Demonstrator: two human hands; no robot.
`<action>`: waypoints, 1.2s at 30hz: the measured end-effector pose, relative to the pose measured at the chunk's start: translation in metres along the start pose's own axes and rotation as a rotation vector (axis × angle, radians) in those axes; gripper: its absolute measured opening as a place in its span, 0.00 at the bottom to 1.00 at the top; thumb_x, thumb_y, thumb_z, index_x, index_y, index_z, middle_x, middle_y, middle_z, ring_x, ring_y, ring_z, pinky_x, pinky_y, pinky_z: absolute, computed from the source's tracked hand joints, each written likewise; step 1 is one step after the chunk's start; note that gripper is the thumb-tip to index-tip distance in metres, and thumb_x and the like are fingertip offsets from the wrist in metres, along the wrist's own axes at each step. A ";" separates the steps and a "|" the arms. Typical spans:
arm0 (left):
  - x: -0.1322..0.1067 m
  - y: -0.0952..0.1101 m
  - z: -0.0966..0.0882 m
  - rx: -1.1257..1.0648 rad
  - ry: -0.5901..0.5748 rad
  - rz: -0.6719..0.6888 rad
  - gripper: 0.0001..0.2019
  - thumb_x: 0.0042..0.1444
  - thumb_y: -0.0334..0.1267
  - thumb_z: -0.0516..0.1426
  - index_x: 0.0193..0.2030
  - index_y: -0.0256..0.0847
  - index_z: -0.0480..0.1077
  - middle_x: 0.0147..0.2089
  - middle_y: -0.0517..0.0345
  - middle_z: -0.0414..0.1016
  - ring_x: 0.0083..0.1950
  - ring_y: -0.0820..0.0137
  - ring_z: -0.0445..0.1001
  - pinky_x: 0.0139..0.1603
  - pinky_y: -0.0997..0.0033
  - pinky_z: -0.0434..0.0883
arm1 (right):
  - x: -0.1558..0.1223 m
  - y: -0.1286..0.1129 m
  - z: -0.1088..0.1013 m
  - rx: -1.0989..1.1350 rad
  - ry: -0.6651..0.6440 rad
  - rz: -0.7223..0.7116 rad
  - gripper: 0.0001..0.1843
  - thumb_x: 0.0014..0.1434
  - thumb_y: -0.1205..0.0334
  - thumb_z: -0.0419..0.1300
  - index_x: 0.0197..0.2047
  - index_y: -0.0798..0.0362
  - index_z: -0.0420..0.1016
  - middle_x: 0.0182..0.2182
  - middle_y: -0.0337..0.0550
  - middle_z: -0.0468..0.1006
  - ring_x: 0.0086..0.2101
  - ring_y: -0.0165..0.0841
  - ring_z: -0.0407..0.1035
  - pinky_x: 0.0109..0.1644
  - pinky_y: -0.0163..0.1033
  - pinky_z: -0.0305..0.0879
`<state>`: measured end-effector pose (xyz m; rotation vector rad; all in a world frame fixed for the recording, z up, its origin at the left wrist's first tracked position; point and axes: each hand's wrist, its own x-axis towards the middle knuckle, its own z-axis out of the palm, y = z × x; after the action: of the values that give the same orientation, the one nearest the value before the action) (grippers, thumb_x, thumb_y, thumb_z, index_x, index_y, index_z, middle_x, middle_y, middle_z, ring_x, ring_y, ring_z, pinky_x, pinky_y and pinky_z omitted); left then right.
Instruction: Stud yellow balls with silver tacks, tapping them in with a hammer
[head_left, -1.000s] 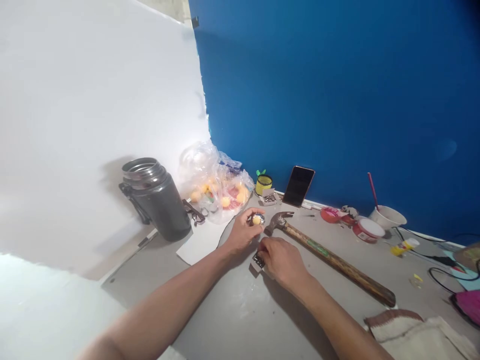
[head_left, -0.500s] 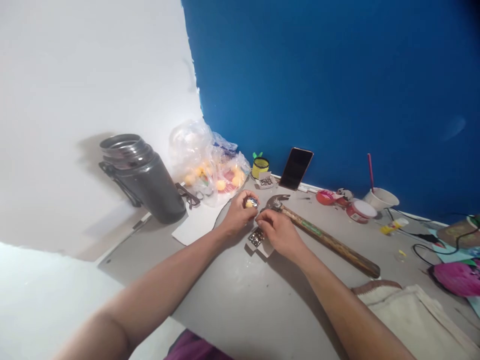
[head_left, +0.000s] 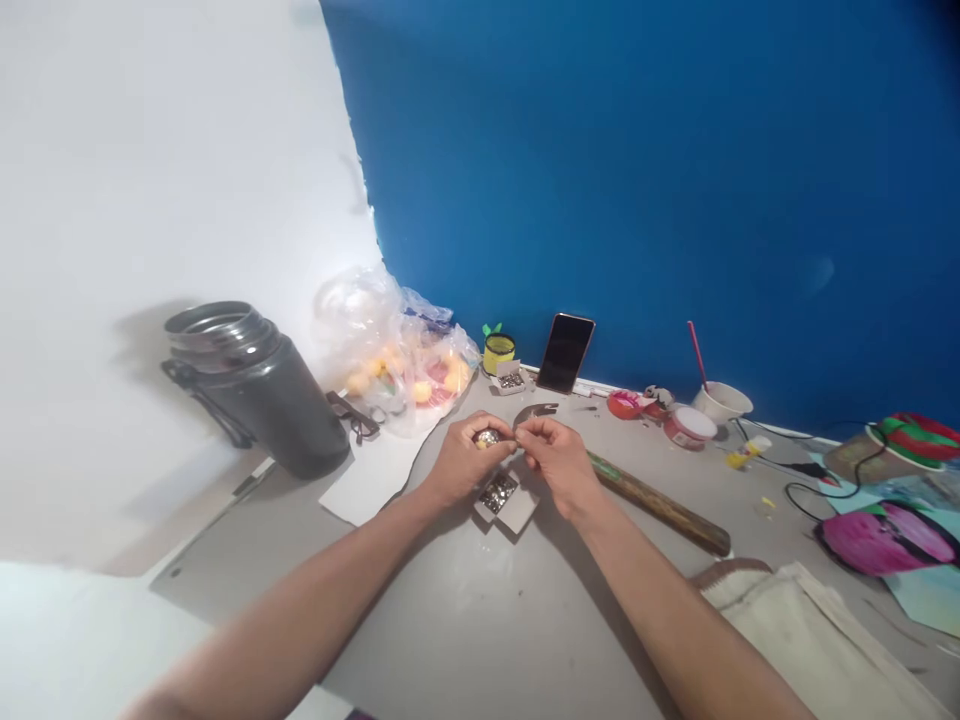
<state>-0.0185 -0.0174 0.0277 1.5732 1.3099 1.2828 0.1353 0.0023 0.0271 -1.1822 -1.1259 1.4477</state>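
Note:
My left hand [head_left: 456,462] is closed around a small yellow ball [head_left: 487,439] studded with shiny silver tacks. Beside it, my right hand [head_left: 559,464] pinches at the ball's right side, fingertips meeting those of the left; whatever sits in the pinch is too small to make out. Just below both hands lies an open little cardboard box of thumbtacks [head_left: 498,494], its flap folded out. A claw hammer [head_left: 664,502] lies behind and right of my right hand, which hides part of its handle.
A dark steel flask [head_left: 292,405] stands left, near glasses and white paper [head_left: 375,475]. Behind are a plastic bag of yellow balls [head_left: 409,375], a second tack box [head_left: 511,381] and a leaning phone [head_left: 566,352]. Tubs, a cup [head_left: 722,402], cables and cloth [head_left: 802,625] lie right.
My right hand has risen from beside the tack box to the ball, and its fingertips now meet my left hand's. The head view has shifted slightly right and up.

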 end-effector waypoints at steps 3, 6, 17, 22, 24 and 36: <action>-0.002 -0.004 0.004 0.051 0.033 0.060 0.03 0.52 0.37 0.61 0.32 0.40 0.76 0.36 0.57 0.77 0.40 0.68 0.75 0.46 0.67 0.70 | 0.000 0.002 0.001 -0.016 0.022 -0.027 0.18 0.41 0.50 0.70 0.30 0.54 0.74 0.17 0.31 0.67 0.19 0.24 0.57 0.24 0.32 0.49; -0.004 -0.008 0.007 0.090 0.050 0.062 0.03 0.53 0.36 0.61 0.31 0.41 0.75 0.35 0.57 0.76 0.39 0.68 0.75 0.45 0.67 0.70 | 0.001 0.003 0.003 -0.025 0.033 -0.030 0.17 0.41 0.50 0.69 0.29 0.54 0.74 0.17 0.31 0.68 0.19 0.24 0.57 0.24 0.33 0.50; -0.005 -0.005 0.007 0.121 0.094 0.088 0.03 0.53 0.36 0.60 0.32 0.41 0.76 0.36 0.56 0.76 0.39 0.66 0.74 0.46 0.66 0.70 | -0.003 -0.004 0.005 -0.031 0.004 -0.033 0.17 0.43 0.49 0.68 0.28 0.53 0.76 0.18 0.33 0.68 0.20 0.26 0.57 0.25 0.34 0.50; -0.005 -0.002 0.007 0.105 0.109 0.048 0.03 0.52 0.35 0.59 0.32 0.41 0.75 0.36 0.56 0.77 0.40 0.65 0.74 0.48 0.65 0.70 | -0.002 -0.002 0.003 -0.009 -0.031 -0.024 0.17 0.40 0.52 0.71 0.30 0.54 0.78 0.22 0.36 0.73 0.22 0.26 0.59 0.25 0.34 0.52; -0.005 -0.001 0.006 0.081 0.084 0.011 0.03 0.51 0.35 0.60 0.33 0.41 0.75 0.37 0.56 0.77 0.39 0.66 0.74 0.45 0.67 0.70 | 0.002 -0.002 -0.001 0.036 -0.048 0.025 0.19 0.39 0.51 0.73 0.29 0.55 0.78 0.24 0.37 0.75 0.22 0.24 0.58 0.24 0.32 0.50; -0.003 0.002 0.009 -0.314 -0.100 -0.253 0.26 0.49 0.39 0.64 0.55 0.39 0.67 0.31 0.64 0.71 0.25 0.76 0.67 0.28 0.72 0.68 | 0.018 -0.008 -0.029 0.355 -0.272 0.137 0.24 0.39 0.52 0.80 0.30 0.57 0.75 0.30 0.38 0.73 0.22 0.18 0.52 0.21 0.27 0.42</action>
<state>-0.0092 -0.0199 0.0269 1.1965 1.1404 1.1700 0.1630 0.0245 0.0292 -0.8429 -0.9250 1.8679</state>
